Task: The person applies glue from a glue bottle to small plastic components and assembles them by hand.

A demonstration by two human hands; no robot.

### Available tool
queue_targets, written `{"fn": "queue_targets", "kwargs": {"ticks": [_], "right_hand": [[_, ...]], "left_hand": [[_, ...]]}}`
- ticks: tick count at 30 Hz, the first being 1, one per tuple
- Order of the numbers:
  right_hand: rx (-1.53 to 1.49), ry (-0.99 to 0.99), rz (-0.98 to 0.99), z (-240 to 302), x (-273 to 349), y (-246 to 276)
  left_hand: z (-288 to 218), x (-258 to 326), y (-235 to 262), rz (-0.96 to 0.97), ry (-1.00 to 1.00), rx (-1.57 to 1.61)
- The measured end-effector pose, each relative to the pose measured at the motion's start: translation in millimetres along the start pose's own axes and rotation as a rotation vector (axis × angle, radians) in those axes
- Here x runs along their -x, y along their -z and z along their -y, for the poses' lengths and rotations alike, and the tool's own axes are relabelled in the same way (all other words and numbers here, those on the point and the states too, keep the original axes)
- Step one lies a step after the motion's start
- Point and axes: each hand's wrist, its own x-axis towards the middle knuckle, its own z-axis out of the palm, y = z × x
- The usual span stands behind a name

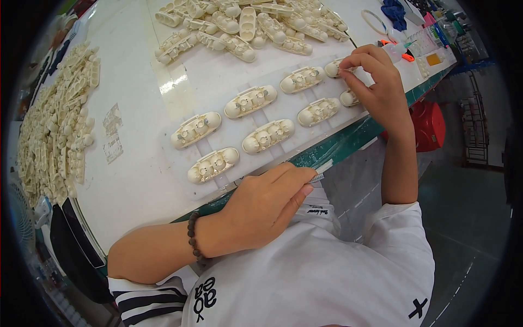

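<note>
Head view. A white fixture plate (239, 143) lies on the white worktable (136, 180), running from 7 o'clock to 2 o'clock along the table's green front edge (348, 143). It carries cream moulded plastic housings in two rows, each seated in its own position and kept apart from its neighbours, cavity side up, so every part presents the same face.

The right hand (376, 87), at 2 o'clock, is closed in a pinch over the end housing of the far row (333, 67); thumb and fingertips meet on the part's top. Whether a small insert sits between the fingertips cannot be told. A second housing (348, 98) lies just below the hand, partly covered by it.

The left hand (267, 204), near centre at 6 o'clock, rests on the table edge touching the plate's near edge, apparently steadying it. Its fingers are curled shut around a narrow pale strip (322, 168), whose tip projects past the fingertips. A dark bead bracelet (193, 240) circles that wrist.

Stock is staged in two places: a loose heap of housings (245, 24) at 12 o'clock, and a denser pile (54, 125) at 9 o'clock.

Packages and labels: at 1 o'clock stand a small clear bottle with an orange part (400, 50), a blue cloth (393, 12) and a white ring (375, 22). A small square yellow container (434, 59) sits just right of the bottle. Two pale rectangular patches (113, 133) lie flat on the table at 9 o'clock; their print is illegible.
</note>
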Motion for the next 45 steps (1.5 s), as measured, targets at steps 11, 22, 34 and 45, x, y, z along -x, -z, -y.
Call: {"fn": "queue_targets", "kwargs": {"ticks": [11, 22, 34, 45], "right_hand": [[-0.176, 0.215, 0.072, 81, 29, 11], [0.18, 0.524, -0.005, 91, 37, 0], [0.185, 0.568, 0.013, 92, 29, 5], [0.385, 0.146, -0.151, 9, -1, 34]], "left_hand": [[0, -3, 3, -0.001, 0.07, 0.02], [-5, 0, 3, -0.049, 0.191, 0.174], [-5, 1, 2, -0.055, 0.244, 0.301], [0, 3, 2, -0.029, 0.07, 0.174]]}}
